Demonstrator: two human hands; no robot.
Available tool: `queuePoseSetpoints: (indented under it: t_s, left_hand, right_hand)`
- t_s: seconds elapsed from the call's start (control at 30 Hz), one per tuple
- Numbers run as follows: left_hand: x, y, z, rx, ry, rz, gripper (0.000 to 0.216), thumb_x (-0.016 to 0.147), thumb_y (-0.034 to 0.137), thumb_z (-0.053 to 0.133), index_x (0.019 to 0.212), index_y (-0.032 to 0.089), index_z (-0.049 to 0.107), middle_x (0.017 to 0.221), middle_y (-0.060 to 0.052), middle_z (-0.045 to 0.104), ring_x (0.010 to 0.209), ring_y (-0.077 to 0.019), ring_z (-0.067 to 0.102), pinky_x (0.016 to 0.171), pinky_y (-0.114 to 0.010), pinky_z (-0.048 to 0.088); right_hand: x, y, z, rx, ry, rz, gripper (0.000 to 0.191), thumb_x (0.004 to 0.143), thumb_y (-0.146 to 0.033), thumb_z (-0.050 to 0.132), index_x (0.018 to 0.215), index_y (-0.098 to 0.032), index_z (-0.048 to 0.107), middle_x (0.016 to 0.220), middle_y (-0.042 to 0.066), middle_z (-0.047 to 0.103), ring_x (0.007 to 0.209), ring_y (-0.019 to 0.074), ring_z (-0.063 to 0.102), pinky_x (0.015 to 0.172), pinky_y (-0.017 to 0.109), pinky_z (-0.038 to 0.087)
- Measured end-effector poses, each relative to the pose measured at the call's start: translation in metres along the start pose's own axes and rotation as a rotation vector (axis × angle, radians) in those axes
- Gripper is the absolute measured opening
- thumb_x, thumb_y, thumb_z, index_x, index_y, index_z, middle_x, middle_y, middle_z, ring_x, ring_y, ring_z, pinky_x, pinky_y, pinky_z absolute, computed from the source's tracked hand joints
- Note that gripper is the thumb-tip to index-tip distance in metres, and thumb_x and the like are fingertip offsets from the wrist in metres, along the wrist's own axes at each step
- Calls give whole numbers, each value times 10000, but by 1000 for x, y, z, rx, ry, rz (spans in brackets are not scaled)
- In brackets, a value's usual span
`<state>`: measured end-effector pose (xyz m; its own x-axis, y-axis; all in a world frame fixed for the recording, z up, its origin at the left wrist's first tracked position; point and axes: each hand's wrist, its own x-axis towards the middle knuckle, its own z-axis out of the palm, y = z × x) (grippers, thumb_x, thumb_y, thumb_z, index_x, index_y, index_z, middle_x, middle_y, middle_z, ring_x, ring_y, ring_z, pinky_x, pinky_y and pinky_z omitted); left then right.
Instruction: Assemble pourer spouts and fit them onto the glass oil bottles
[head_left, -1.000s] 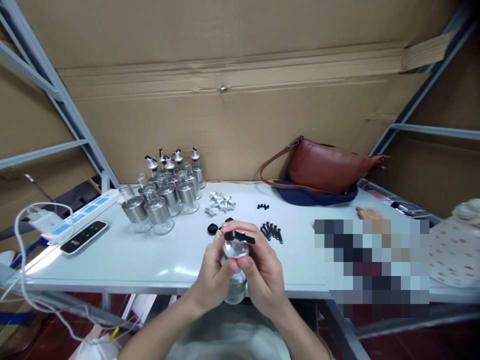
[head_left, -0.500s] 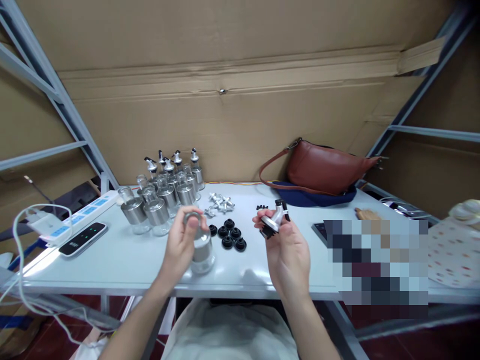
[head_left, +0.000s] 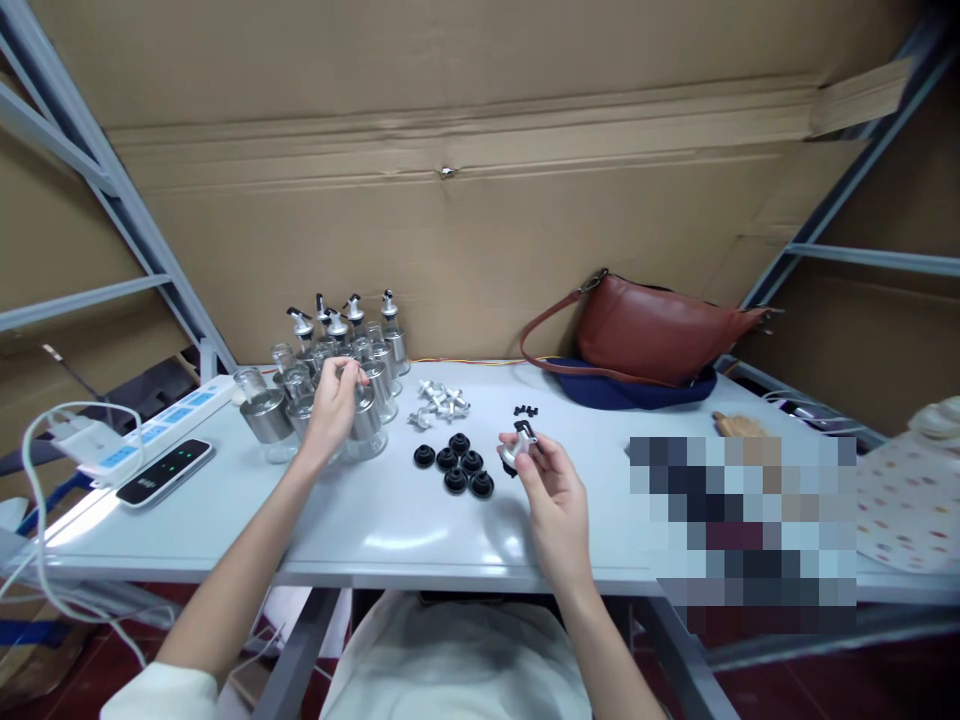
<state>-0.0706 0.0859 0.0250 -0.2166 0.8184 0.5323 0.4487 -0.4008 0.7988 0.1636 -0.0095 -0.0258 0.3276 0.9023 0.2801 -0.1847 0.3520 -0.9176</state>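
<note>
My left hand (head_left: 334, 405) is closed around the neck of a glass bottle with a metal sleeve (head_left: 367, 425), at the front right of the bottle group. Its fingers partly hide the neck. Between the thumb and fingers of my right hand (head_left: 556, 490) is a silver-and-black pour spout (head_left: 517, 450), held above the table. Several black rubber stoppers (head_left: 459, 460) lie between my hands. Behind them is a small pile of silver spout pieces (head_left: 441, 402), and some tiny black parts (head_left: 526, 411) sit beyond my right hand.
More sleeved bottles (head_left: 266, 420) stand at the left, several at the back with spouts fitted (head_left: 390, 325). Left of them are a power strip (head_left: 161, 425) and a black-faced device (head_left: 165, 472). A brown bag (head_left: 660, 330) rests on dark blue cloth (head_left: 637, 392) at the back right.
My left hand has carried the bottle from the table's front back and left to the bottle group. My right hand, still holding the pour spout, has shifted slightly left and turned it.
</note>
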Motion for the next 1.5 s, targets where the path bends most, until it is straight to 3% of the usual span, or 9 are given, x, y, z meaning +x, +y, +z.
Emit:
queuePoseSetpoints:
  t_s: [0.2,0.33,0.4,0.47,0.6,0.83,1.03,1.27,1.5]
  left_hand:
    - [6,-3,-1,94,80,89,239,913,398,381,1000,188,457,990,-61,551,973,-174,534,939,-325,394]
    - [-10,12,12,240,324,435,241,874,293,477,1082,181,430,1198,-130,432,1210,-231,392,1048,-410,311]
    - [-29,20,27,222,151,693,281,855,266,519,1103,203,403,1149,-108,460,1146,-219,447,1016,-408,353]
    - [-52,24,46,129,-218,825,378,844,280,559,1160,212,363,1125,-100,500,1086,-208,500,942,-376,422]
    - [-85,20,78,54,-656,656,492,806,388,605,1167,179,345,1080,-114,560,948,-217,576,816,-364,479]
    - [-91,15,72,132,-685,632,253,861,327,445,1037,148,472,941,-103,638,781,-202,582,774,-354,433]
    - [-89,17,66,55,-682,665,337,879,463,432,963,145,504,835,-79,634,696,-183,530,728,-334,378]
    - [-94,16,69,64,-746,494,511,903,612,264,916,169,518,840,-70,605,719,-181,468,742,-325,368]
    - [-94,14,71,88,-873,836,464,913,589,283,890,173,488,783,-48,577,657,-158,442,726,-321,323]
  right_hand:
    - [2,8,-3,-11,-31,29,349,796,-427,642,1035,-182,573,1087,121,703,1008,227,662,896,405,514]
    - [1,9,-3,-33,-61,17,361,793,-437,639,1036,-174,590,1061,126,713,1017,239,664,907,421,514]
    - [1,10,-3,-51,-72,-5,366,792,-439,636,1038,-170,600,1047,127,718,1005,244,669,908,432,515]
    - [0,12,-3,-73,-68,-20,381,782,-430,648,1057,-169,606,1043,126,719,991,247,675,903,435,521]
    - [-3,17,-5,-163,-45,-61,343,744,-384,693,1012,-174,649,994,99,728,919,240,693,842,395,556]
    - [-9,13,-5,-387,-43,-230,164,801,-331,631,792,-172,671,738,44,708,665,176,661,638,299,558]
    - [-6,17,-8,-436,-124,-342,369,855,-263,577,1220,-213,570,1149,104,649,986,196,636,808,343,548]
    - [-8,13,-5,-563,-188,-488,212,905,-250,458,994,-202,645,1004,90,683,970,216,633,860,384,505]
    - [-11,11,-5,-475,100,-256,358,958,-369,350,757,-187,584,695,15,575,658,144,552,651,275,444]
